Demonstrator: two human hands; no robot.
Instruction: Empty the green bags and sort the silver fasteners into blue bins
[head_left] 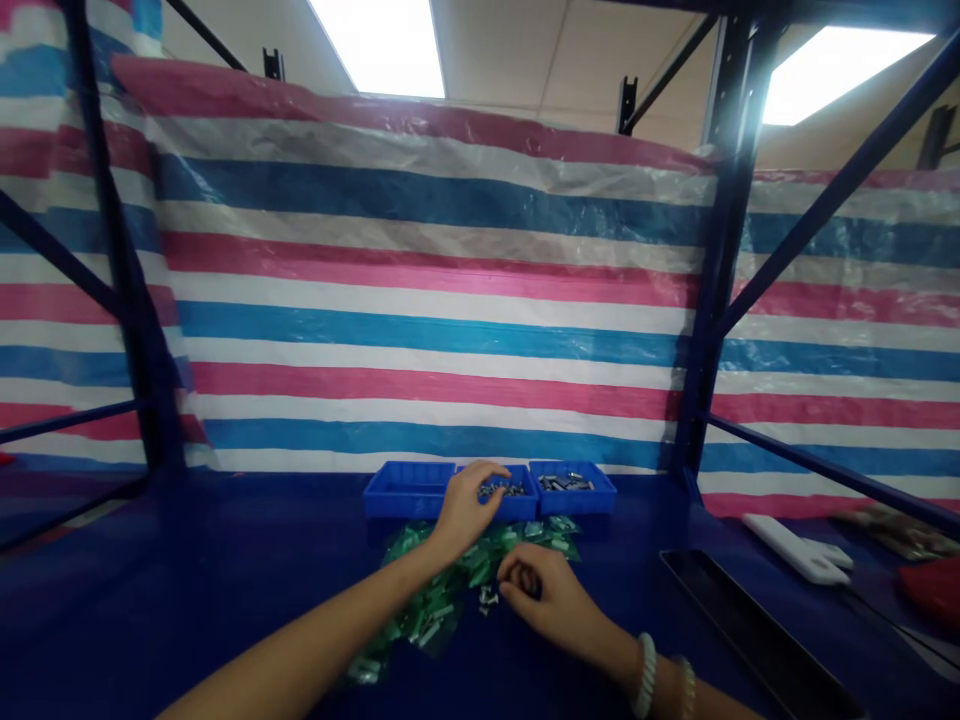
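My left hand [469, 505] reaches over the near side of the middle blue bin [525, 508], which holds small metal parts [511, 489]. Its thumb and fingers curve apart, and I see nothing between them. Closer to me, my right hand [551, 592] is closed with its fingers curled in. What it may hold is hidden. Just left of its fingertips lies a little pile of small metal pieces [487, 598], perhaps screws. Around and under my left forearm are spread many small green-tinted plastic packets [435, 600], some with pale pieces inside.
Beside the middle bin stand a left blue bin [409, 505] and a right blue bin [576, 500] with metal pieces. A long black tray [750, 620] and a white device [795, 550] with a cable lie right on the blue table [247, 560]. Dark posts [712, 300] frame a striped sheet [435, 300].
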